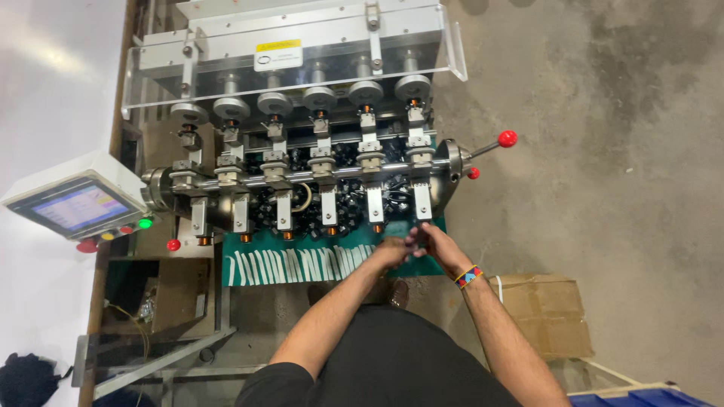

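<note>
I look down at a coil winding machine with a row of several spindles carrying small copper-wound coils. A green mat lies along its front, with a row of white strips on it. My left hand and my right hand meet over the right end of the mat, just below the two rightmost spindles. The fingers of both are closed around something small that I cannot make out. A beaded band circles my right wrist.
A control box with a screen and coloured buttons sits at the left. A red-knobbed lever sticks out on the right. A cardboard box stands on the concrete floor, a blue crate at bottom right.
</note>
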The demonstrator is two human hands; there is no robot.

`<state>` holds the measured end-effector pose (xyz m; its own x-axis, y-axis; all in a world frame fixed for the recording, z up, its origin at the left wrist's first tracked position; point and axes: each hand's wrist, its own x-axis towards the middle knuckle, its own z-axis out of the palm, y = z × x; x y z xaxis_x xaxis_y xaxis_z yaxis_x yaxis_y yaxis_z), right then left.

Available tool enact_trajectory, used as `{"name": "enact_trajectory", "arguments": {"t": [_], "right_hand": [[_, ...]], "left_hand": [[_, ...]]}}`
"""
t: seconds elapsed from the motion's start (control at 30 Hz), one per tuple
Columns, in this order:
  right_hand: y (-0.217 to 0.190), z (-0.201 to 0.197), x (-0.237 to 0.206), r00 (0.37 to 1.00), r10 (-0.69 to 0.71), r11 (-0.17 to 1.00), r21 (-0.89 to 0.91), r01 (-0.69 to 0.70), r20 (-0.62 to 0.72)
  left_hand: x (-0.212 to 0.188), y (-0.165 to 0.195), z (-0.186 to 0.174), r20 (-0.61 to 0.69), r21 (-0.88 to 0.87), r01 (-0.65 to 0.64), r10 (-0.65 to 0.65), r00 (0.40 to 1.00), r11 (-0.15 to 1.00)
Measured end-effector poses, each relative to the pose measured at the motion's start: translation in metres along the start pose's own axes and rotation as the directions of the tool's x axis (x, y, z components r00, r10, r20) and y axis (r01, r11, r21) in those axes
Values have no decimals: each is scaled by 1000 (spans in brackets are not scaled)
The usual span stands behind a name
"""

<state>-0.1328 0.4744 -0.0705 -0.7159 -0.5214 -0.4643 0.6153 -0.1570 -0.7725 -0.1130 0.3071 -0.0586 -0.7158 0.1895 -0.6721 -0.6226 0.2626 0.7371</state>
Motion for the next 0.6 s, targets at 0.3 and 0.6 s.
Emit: {"name": "enact_trajectory", "arguments": {"t": [0.3,0.6], "right_hand": [[35,71,-25,972,183,965,214,-150,-146],[47,175,-4,778,457,724,329,-607,431]], "left_hand": [[-106,-56,-79,-24,45,-515,516,856,856],[-167,-74,-178,45,35,-779,778,627,626]]}}
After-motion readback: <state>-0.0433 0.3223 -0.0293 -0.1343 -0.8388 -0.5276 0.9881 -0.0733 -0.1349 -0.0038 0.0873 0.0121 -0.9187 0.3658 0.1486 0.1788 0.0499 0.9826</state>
